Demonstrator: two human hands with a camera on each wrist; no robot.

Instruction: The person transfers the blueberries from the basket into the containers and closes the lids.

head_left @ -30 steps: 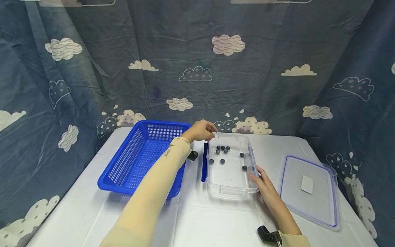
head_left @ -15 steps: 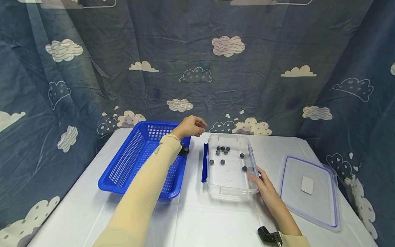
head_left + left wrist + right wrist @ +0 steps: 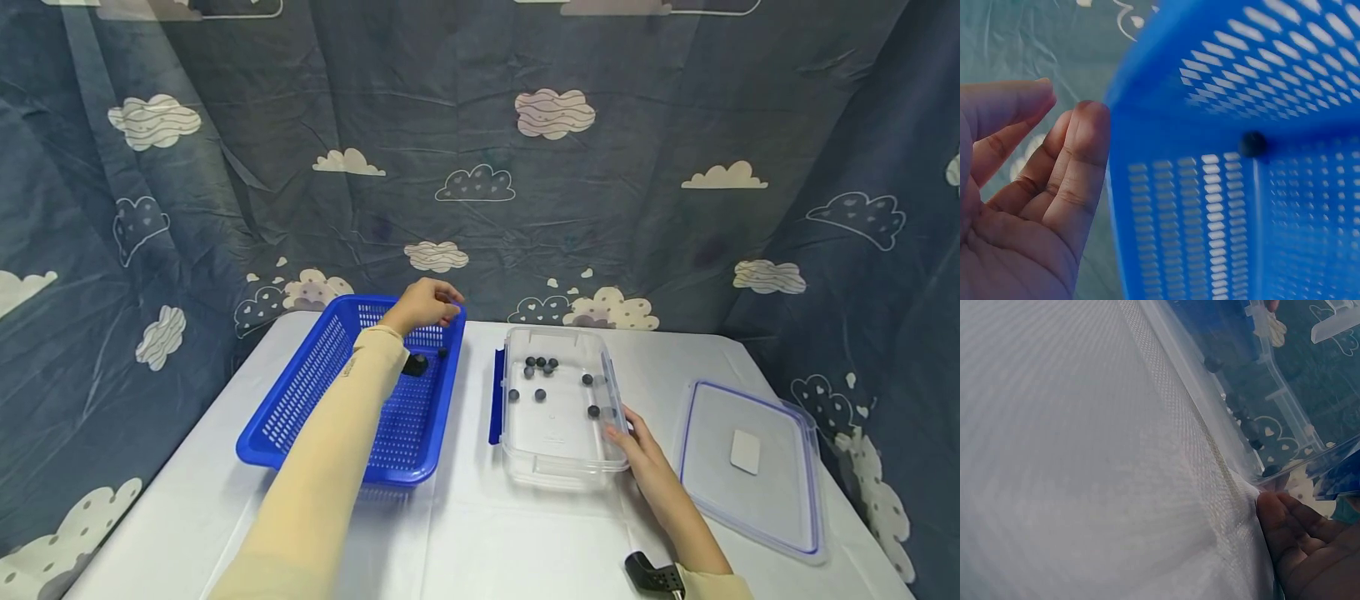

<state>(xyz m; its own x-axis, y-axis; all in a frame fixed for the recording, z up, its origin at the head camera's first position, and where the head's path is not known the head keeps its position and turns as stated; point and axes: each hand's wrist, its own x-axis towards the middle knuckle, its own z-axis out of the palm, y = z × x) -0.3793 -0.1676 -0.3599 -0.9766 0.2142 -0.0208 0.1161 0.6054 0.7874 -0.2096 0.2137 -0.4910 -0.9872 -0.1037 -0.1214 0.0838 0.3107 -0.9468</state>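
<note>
My left hand (image 3: 426, 303) hovers over the back right corner of the blue plastic basket (image 3: 251, 450), its fingers loosely bent and apart, holding nothing in the left wrist view. Inside the basket, a dark round berry like a blueberry (image 3: 1252, 144) shows near a corner below the hand; whether it rests there or is falling I cannot tell. My right hand (image 3: 648, 462) holds the right side of a clear plastic container (image 3: 555, 460), thumb against its wall. Several blueberries (image 3: 540, 395) lie scattered on the container's floor. The right fingers are partly hidden.
A clear lid (image 3: 750, 508) with a blue seal and a white label lies flat at the table's right. A blue latch (image 3: 497, 396) sticks out from the container's left side. The basket rim stands well above the white tablecloth (image 3: 517, 542). A cloud-patterned curtain hangs behind.
My left hand has moved left from the container's back left corner to above the basket. A blueberry now shows inside the basket. The right hand and container have stayed put.
</note>
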